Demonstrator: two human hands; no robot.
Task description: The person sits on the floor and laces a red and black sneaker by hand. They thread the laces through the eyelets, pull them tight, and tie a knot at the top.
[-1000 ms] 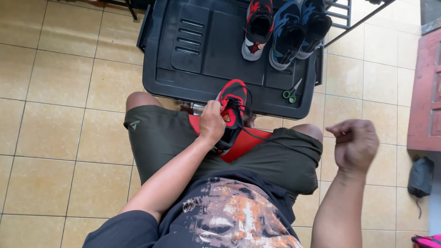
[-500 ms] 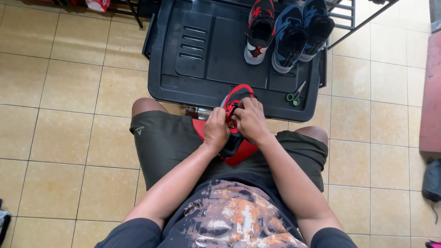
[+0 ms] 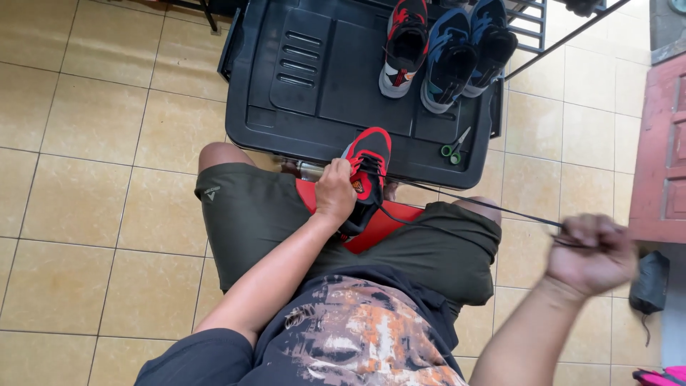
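Tiled floor; left hand grip closed on red-black sneaker; right hand fist pulls black lace taut.

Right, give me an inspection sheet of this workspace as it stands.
Surface: black plastic lid on tan floor tiles.
Job's things: red-and-black sneaker on the person's lap; its black shoelace stretched taut out to the right.
Clutter: green-handled scissors and three more sneakers on the lid.
Hands: left hand grips the sneaker; right hand is fisted on the lace, blurred.
Cables: nothing seen.
Surroundings: red wooden door at right, metal rack behind the lid, dark object on the floor.
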